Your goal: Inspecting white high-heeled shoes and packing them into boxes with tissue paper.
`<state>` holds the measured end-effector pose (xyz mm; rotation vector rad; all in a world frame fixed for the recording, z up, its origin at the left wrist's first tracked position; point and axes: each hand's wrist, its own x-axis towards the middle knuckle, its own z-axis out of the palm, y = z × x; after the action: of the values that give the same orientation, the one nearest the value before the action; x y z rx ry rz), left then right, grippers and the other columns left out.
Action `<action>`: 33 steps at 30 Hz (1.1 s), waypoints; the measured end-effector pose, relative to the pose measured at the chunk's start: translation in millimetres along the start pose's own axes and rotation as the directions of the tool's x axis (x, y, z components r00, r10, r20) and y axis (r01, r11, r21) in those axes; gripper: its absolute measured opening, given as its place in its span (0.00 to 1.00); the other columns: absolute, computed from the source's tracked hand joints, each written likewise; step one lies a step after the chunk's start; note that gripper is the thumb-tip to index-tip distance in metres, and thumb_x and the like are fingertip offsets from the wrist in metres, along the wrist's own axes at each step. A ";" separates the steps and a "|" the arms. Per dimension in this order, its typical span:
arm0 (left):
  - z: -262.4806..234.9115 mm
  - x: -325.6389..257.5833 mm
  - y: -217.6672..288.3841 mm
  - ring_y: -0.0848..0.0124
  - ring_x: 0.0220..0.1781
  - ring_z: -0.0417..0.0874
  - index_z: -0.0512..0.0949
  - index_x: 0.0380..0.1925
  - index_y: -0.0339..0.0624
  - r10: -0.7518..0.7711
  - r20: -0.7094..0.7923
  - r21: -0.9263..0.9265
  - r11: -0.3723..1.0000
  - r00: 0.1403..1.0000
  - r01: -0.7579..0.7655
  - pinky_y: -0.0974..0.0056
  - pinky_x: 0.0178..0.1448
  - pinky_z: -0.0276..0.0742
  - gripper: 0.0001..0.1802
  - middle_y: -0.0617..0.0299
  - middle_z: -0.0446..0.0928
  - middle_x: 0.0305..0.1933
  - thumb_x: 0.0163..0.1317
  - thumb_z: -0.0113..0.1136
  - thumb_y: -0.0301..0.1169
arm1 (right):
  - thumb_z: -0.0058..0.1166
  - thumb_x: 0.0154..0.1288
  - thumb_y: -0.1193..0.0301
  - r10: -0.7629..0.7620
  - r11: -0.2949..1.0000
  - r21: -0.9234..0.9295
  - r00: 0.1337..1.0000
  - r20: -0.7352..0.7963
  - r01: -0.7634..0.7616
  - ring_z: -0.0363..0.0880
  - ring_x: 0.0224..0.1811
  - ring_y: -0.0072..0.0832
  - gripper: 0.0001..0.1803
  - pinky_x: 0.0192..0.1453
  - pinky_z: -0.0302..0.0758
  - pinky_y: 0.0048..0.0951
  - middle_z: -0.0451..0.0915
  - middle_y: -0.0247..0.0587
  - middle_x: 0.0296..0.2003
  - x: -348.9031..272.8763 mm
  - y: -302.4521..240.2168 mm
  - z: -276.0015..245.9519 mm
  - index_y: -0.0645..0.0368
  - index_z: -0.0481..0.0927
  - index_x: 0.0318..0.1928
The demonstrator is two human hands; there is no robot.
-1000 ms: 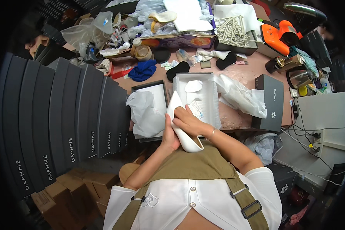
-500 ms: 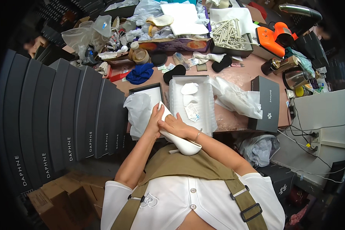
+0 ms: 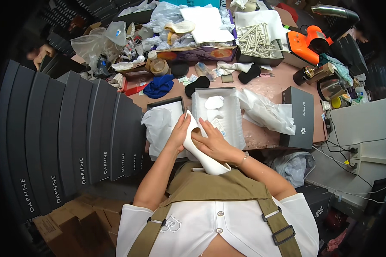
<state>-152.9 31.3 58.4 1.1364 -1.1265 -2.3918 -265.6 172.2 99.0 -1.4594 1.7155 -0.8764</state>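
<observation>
Above the table edge (image 3: 266, 145), a white shoe (image 3: 199, 147) is being held closed-fingered by both the left hand (image 3: 179, 132) and right hand (image 3: 214, 143); the open box (image 3: 233, 124) is being left unfilled, packing seemingly unfinished.

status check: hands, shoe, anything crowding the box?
Left hand and right hand both grip the white high-heeled shoe, toe up. Shoe held at the near edge of the open paper-lined shoe box. Loose tissue paper bunched left of it.
</observation>
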 end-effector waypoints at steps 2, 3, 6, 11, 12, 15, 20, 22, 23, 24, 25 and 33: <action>10.0 2.7 -5.9 0.68 0.57 0.73 0.61 0.64 0.36 -0.022 -0.063 0.009 1.000 0.998 0.022 0.64 0.58 0.72 0.30 0.55 0.70 0.56 0.71 0.49 0.46 | 0.47 0.63 0.64 0.019 0.965 -0.260 0.998 -0.059 -0.034 0.39 0.74 0.63 0.16 0.67 0.44 0.72 0.40 0.63 0.72 25.0 23.3 21.0 0.63 0.80 0.40; 10.0 4.6 -11.7 0.69 0.56 0.73 0.64 0.61 0.36 -0.032 -0.082 -0.022 0.999 0.996 0.030 0.63 0.58 0.73 0.27 0.56 0.71 0.55 0.71 0.49 0.45 | 0.47 0.62 0.64 0.027 0.921 -0.385 0.996 -0.082 -0.056 0.38 0.74 0.63 0.16 0.66 0.43 0.74 0.39 0.64 0.72 34.1 32.1 30.3 0.65 0.80 0.38; -0.4 -0.8 -19.8 0.70 0.55 0.74 0.64 0.61 0.36 -0.096 -0.132 -0.006 0.995 0.987 0.097 0.65 0.56 0.73 0.27 0.56 0.72 0.54 0.71 0.49 0.44 | 0.48 0.59 0.66 -0.002 0.898 -0.437 0.991 -0.135 -0.058 0.46 0.71 0.65 0.15 0.65 0.44 0.75 0.50 0.71 0.68 36.8 33.5 42.4 0.66 0.80 0.28; 2.3 -4.8 -21.3 0.72 0.52 0.75 0.66 0.60 0.35 -0.031 -0.081 0.077 0.996 0.996 0.038 0.67 0.54 0.73 0.26 0.58 0.74 0.51 0.72 0.49 0.43 | 0.49 0.57 0.66 0.073 0.882 -0.463 0.996 -0.050 -0.088 0.60 0.65 0.67 0.14 0.64 0.46 0.75 0.70 0.72 0.56 33.5 26.9 38.9 0.65 0.82 0.28; 4.3 -8.6 -17.2 0.72 0.51 0.76 0.66 0.60 0.35 -0.014 -0.065 0.067 0.998 0.998 0.018 0.68 0.54 0.73 0.26 0.58 0.74 0.50 0.72 0.49 0.43 | 0.49 0.59 0.65 0.118 0.850 -0.517 0.993 -0.006 -0.104 0.61 0.64 0.67 0.15 0.64 0.47 0.75 0.73 0.70 0.53 28.5 18.3 33.3 0.65 0.82 0.33; 18.7 -16.3 -6.2 0.73 0.53 0.74 0.64 0.62 0.34 0.031 -0.033 0.098 0.995 0.999 -0.028 0.68 0.55 0.71 0.28 0.58 0.74 0.53 0.72 0.49 0.43 | 0.48 0.62 0.63 0.067 0.874 -0.463 0.979 -0.193 -0.151 0.62 0.64 0.66 0.17 0.64 0.48 0.74 0.72 0.69 0.54 8.8 11.1 33.5 0.65 0.81 0.39; 13.8 -10.3 -4.1 0.71 0.58 0.71 0.58 0.66 0.35 0.037 0.028 0.021 0.999 0.999 -0.038 0.67 0.60 0.68 0.31 0.56 0.70 0.59 0.73 0.45 0.46 | 0.43 0.65 0.65 0.012 0.974 -0.227 0.998 -0.065 -0.026 0.38 0.74 0.61 0.18 0.68 0.42 0.70 0.39 0.65 0.72 26.4 19.7 24.3 0.73 0.75 0.36; 10.5 -3.1 2.2 0.70 0.60 0.70 0.58 0.67 0.35 0.049 0.027 -0.001 0.999 0.998 -0.049 0.67 0.62 0.67 0.31 0.55 0.69 0.60 0.74 0.43 0.47 | 0.43 0.65 0.65 -0.058 0.982 -0.182 0.998 -0.004 0.056 0.31 0.75 0.60 0.18 0.70 0.40 0.67 0.32 0.63 0.73 43.6 22.1 18.8 0.74 0.73 0.34; 12.2 -0.6 5.0 0.70 0.58 0.71 0.59 0.66 0.37 0.068 0.049 -0.041 0.997 0.997 -0.066 0.66 0.62 0.68 0.29 0.56 0.70 0.59 0.74 0.41 0.46 | 0.43 0.65 0.65 -0.094 0.978 -0.188 0.995 0.012 0.095 0.31 0.75 0.59 0.18 0.71 0.40 0.66 0.32 0.63 0.73 44.6 22.6 13.6 0.74 0.73 0.35; 13.9 0.6 5.6 0.69 0.57 0.73 0.61 0.65 0.38 0.083 0.061 -0.082 0.994 0.995 -0.078 0.65 0.61 0.69 0.27 0.56 0.71 0.57 0.74 0.40 0.46 | 0.43 0.65 0.65 -0.130 0.973 -0.187 0.991 0.036 0.134 0.31 0.75 0.59 0.18 0.71 0.40 0.65 0.33 0.64 0.73 42.5 13.9 3.4 0.74 0.72 0.35; 12.3 -4.2 2.6 0.69 0.56 0.75 0.63 0.63 0.40 0.084 0.069 -0.119 0.990 0.994 -0.076 0.64 0.61 0.71 0.26 0.57 0.72 0.56 0.75 0.39 0.46 | 0.44 0.65 0.65 -0.156 0.971 -0.173 0.986 0.060 0.165 0.31 0.75 0.59 0.18 0.72 0.40 0.64 0.34 0.64 0.72 36.5 8.0 1.8 0.75 0.72 0.36; 3.5 -8.8 7.3 0.66 0.47 0.79 0.63 0.63 0.41 0.083 0.087 -0.153 0.986 0.993 -0.069 0.61 0.53 0.77 0.31 0.53 0.75 0.49 0.73 0.36 0.54 | 0.41 0.69 0.62 -0.059 0.960 0.278 0.942 0.332 -0.038 0.46 0.73 0.50 0.23 0.73 0.39 0.62 0.52 0.49 0.70 -21.9 -16.6 -29.9 0.60 0.69 0.60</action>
<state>-150.3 33.0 70.0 0.9260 -0.9793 -2.4456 -280.3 193.2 130.5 -1.3375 1.2744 -0.7856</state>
